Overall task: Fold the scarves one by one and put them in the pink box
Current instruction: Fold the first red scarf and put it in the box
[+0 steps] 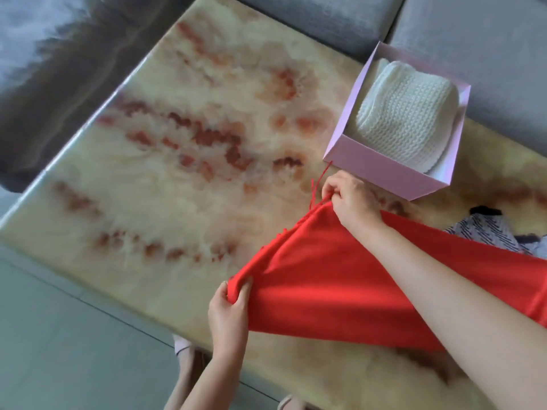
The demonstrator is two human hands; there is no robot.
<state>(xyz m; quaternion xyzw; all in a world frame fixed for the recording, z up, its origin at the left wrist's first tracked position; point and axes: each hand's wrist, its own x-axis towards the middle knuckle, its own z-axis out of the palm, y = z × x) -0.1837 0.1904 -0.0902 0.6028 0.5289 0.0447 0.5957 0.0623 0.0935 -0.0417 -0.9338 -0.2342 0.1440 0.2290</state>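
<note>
A red scarf [340, 279] with a fringed end is stretched over the right half of the marble-patterned table [165, 173]. My left hand [229, 306] grips its near corner, fingers curled round bunched cloth. At the far corner my right hand [349, 196] pinches the fringed edge, just in front of the pink box [379, 173]. A folded white knitted scarf [405, 119] lies inside the box. The scarf runs off the right edge of the view.
A blue-and-white patterned scarf [485, 232] lies at the table's right, partly under the red one. Grey sofa cushions [473, 54] border the table at the back and right. The floor [59, 335] lies at left, with a dark rug [59, 84] beyond.
</note>
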